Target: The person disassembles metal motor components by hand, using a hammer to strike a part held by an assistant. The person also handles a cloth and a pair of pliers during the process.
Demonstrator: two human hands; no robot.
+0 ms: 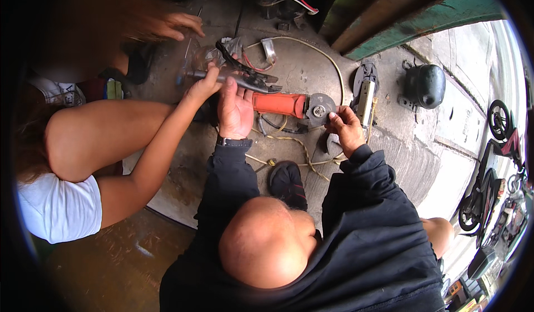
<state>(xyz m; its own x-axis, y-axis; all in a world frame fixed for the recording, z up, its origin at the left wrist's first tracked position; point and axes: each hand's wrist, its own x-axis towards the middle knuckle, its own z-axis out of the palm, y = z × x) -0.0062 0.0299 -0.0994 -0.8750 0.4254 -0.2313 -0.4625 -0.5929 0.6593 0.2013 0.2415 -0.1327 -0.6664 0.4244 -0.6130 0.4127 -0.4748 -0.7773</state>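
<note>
An orange-red angle grinder (280,104) lies crosswise in front of me, its grey disc (319,110) at the right end. My right hand (348,125) is closed, pinching the disc's right edge between thumb and fingertips. At the grinder's left end is my left hand (236,114), palm up with fingers stretched forward. Across those fingers and the thumb tip lies a dark long-handled tool like pliers (245,82), its jaws pointing right. Another person's hand (207,83) grips its handle from the left. The tool partly hides my left fingertips.
Beige cord (339,70) loops over the concrete floor. A white power strip (365,105) lies at the right, with a black rounded compressor (429,86) beyond. A green metal beam (428,25) stands far right. The other person's knee (105,134) is close on my left; motorcycles (489,173) are farther right.
</note>
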